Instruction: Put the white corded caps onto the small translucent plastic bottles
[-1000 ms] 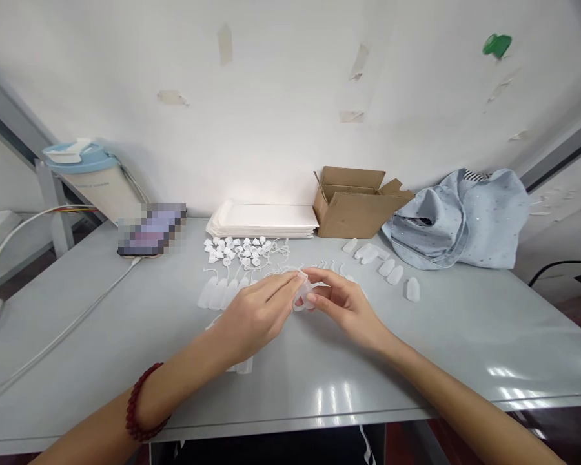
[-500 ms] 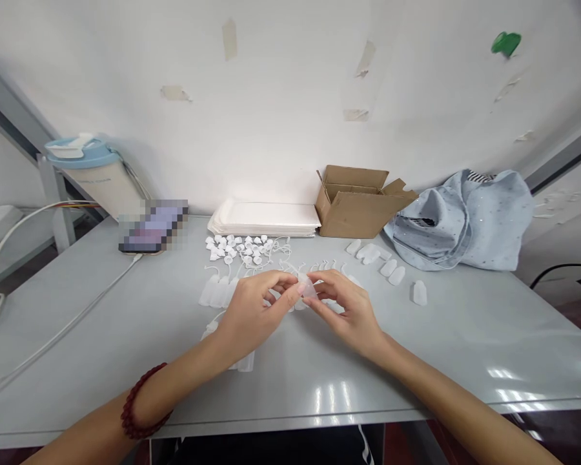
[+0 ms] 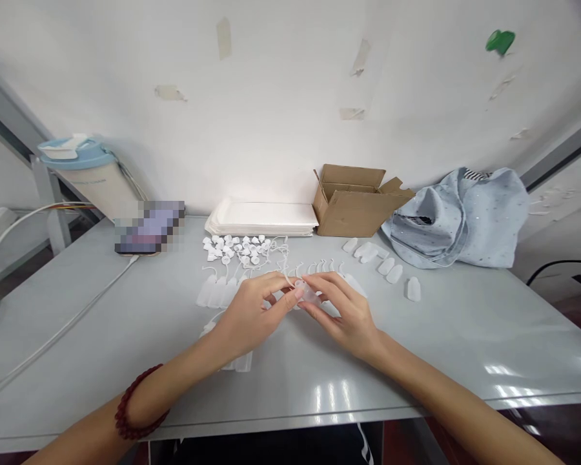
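Observation:
Between my hands, above the middle of the table, is a translucent white plastic sleeve (image 3: 310,296) with a white cord (image 3: 286,268) at its upper end. My left hand (image 3: 259,307) pinches the cord end with thumb and forefinger. The fingers of my right hand (image 3: 346,310) close round the sleeve's other side. Behind them, several similar sleeves with cords (image 3: 217,292) lie in a row, partly covered by my hands. More sleeves (image 3: 243,361) lie under my left forearm. A cluster of small white caps (image 3: 235,247) sits farther back.
Along the wall stand a stack of white sheets or envelopes (image 3: 266,218), an open cardboard box (image 3: 351,213) and a light blue cloth hat or bag (image 3: 484,219). Loose sleeves (image 3: 394,274) lie at right. A charging phone (image 3: 150,229) and a large cup (image 3: 97,177) are at left.
The sleeve has been turned between my fingers, so its corded end now shows more clearly. Both hands remain almost in place; the whole view has shifted slightly.

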Motion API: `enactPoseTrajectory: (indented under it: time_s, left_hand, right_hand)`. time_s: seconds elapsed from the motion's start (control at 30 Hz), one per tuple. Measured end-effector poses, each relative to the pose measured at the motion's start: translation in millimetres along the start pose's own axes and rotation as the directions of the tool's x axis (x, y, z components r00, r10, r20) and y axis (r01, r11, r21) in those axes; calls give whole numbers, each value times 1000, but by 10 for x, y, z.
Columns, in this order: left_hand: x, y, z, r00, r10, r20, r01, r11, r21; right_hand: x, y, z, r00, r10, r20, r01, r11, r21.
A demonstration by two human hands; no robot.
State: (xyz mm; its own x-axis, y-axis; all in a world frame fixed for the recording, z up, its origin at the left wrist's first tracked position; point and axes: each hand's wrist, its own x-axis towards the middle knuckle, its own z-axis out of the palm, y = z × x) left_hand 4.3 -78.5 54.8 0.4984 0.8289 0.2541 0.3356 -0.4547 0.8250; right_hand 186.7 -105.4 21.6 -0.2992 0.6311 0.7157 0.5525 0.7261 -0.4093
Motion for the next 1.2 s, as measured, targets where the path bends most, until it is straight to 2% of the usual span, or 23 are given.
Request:
enactPoseTrajectory:
  time_s: [0.1, 0.27, 0.47, 0.57, 0.7, 0.8, 0.9, 0.97, 1.03, 1.1, 1.2]
  left_hand:
    - [0, -10, 8, 999, 37, 7, -37, 999, 9]
    - [-1, -16, 28, 998, -14, -69, 11, 999, -46]
    - [29, 0, -14, 998, -57, 2, 57, 994, -98]
    - [40, 3, -51, 999, -25, 33, 29, 994, -109]
    - [49, 14, -89, 995, 63, 76, -64, 998, 7]
    - [45, -6, -77, 991, 83, 104, -90, 994, 67]
    - [24, -57, -31, 996, 93, -16, -90, 985, 150]
    - [4, -84, 2, 969, 203, -138, -164, 954, 252]
    - [-16, -91, 27, 909, 375, -182, -295, 887, 355]
    - [-34, -83, 42, 845, 521, -118, -429, 794, 432]
    - [-55, -75, 58, 796, 602, 65, -535, 649, 540]
  right_hand:
    - [5, -8, -13, 1000, -3, 19, 3, 1000, -14]
    - [2, -14, -15, 1000, 17, 6, -17, 999, -32]
    - [4, -5, 3, 1000, -2, 7, 2, 1000, 17]
    - [12, -12, -10, 999, 19, 45, -21, 999, 50]
    - [10, -21, -31, 989, 45, 137, -65, 987, 144]
    - [-1, -4, -24, 987, 41, 154, -65, 986, 154]
    - [-1, 18, -18, 985, 107, 137, -125, 983, 132]
    - [7, 21, -27, 973, 190, 132, -209, 967, 149]
    - [20, 11, -42, 949, 285, 136, -309, 929, 204]
    - [35, -9, -54, 914, 374, 157, -405, 869, 284]
    - [56, -38, -55, 861, 462, 213, -507, 749, 426]
